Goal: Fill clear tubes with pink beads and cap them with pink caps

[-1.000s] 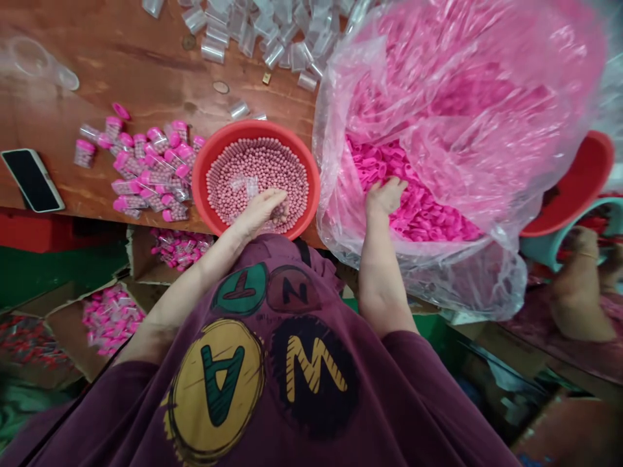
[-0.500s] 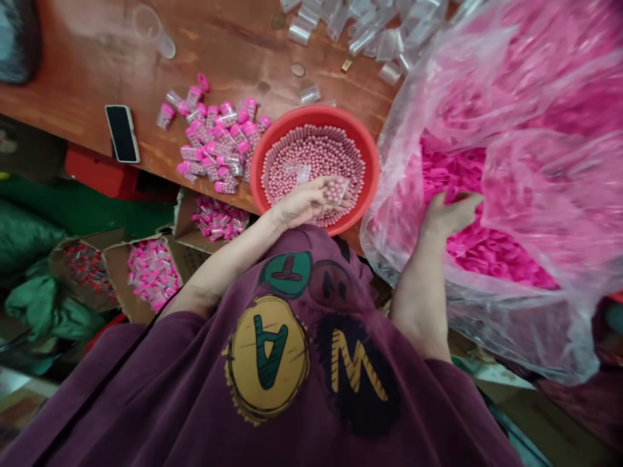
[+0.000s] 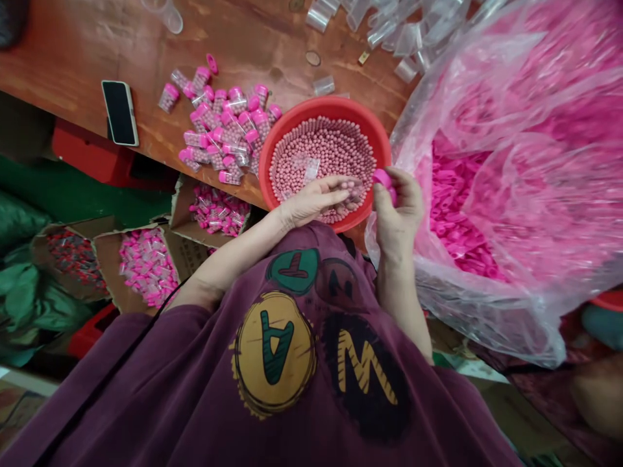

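Over the front of a red basin of small pink beads, my left hand is closed round a clear container with pink beads, blurred at the fingertips. My right hand pinches a bright pink cap at the basin's right rim. The two hands are a short way apart. Another clear container lies on the beads. Left of the basin, pink-capped containers of beads are piled on the wooden table.
A large plastic bag of pink caps stands at the right. Clear empty tubes lie at the back. A phone is at the table's left edge, above cardboard boxes of filled containers.
My right hand has moved left from the bag's opening to the basin's rim and now holds a pink cap. My left hand stays over the basin, its container turned. The view has shifted slightly.
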A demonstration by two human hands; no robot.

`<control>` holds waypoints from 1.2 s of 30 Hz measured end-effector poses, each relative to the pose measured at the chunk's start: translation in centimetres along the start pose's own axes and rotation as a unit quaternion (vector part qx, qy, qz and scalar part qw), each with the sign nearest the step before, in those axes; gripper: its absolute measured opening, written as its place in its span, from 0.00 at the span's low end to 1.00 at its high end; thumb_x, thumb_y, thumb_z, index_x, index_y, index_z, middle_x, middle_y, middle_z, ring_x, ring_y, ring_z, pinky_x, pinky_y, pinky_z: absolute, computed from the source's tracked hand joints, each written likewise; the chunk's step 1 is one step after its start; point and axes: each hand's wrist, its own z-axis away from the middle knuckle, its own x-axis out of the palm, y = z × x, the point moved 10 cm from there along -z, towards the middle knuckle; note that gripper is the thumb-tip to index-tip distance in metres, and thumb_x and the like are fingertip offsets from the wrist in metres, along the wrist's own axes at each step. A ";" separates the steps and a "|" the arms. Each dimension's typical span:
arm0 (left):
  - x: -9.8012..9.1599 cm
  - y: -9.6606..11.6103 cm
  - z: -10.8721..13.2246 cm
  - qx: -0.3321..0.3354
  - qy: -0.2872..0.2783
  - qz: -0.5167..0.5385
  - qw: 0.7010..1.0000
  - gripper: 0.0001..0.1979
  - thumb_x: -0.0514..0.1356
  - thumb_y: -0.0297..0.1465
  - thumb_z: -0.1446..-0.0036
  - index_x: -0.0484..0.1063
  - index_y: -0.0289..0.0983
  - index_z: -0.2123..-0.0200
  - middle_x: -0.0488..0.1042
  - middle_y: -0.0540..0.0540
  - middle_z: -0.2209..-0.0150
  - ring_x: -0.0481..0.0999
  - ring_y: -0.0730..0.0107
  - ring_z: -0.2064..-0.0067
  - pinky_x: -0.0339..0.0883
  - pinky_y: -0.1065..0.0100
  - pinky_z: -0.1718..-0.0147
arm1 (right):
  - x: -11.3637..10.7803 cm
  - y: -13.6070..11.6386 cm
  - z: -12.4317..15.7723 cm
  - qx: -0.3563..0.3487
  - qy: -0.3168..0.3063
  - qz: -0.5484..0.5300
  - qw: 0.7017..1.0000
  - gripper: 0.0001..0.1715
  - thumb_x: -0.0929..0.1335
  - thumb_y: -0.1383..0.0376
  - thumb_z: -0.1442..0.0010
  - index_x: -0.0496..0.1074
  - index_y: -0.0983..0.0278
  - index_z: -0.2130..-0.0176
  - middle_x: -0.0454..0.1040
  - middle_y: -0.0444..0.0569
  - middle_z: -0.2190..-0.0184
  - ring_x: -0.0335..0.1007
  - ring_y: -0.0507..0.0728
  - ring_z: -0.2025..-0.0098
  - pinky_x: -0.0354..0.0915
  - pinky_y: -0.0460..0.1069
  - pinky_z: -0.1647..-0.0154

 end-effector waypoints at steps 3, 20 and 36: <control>-0.1 0.3 -0.2 0.018 0.007 -0.009 1.000 0.17 0.77 0.34 0.31 0.85 0.38 0.42 0.89 0.43 0.50 0.90 0.66 0.51 0.80 0.67 0.50 | 1.2 -4.0 0.6 -0.024 -0.018 0.031 0.999 0.23 0.70 0.49 0.19 0.79 0.47 0.31 0.81 0.56 0.37 0.79 0.73 0.31 0.79 0.75 0.29; 1.1 0.0 0.3 0.016 0.023 0.004 1.000 0.12 0.71 0.34 0.24 0.83 0.38 0.41 0.84 0.46 0.55 0.83 0.72 0.59 0.78 0.68 0.54 | 0.6 -6.1 0.7 -0.051 0.016 0.080 0.995 0.20 0.68 0.49 0.17 0.87 0.50 0.41 0.85 0.55 0.48 0.85 0.68 0.43 0.83 0.70 0.36; 3.0 0.1 1.8 -0.021 0.037 0.074 0.996 0.06 0.66 0.25 0.20 0.78 0.37 0.56 0.79 0.51 0.64 0.74 0.80 0.68 0.69 0.73 0.65 | 1.0 -6.3 1.8 -0.081 0.007 0.088 0.993 0.23 0.65 0.48 0.15 0.85 0.52 0.37 0.83 0.56 0.45 0.84 0.67 0.41 0.83 0.68 0.34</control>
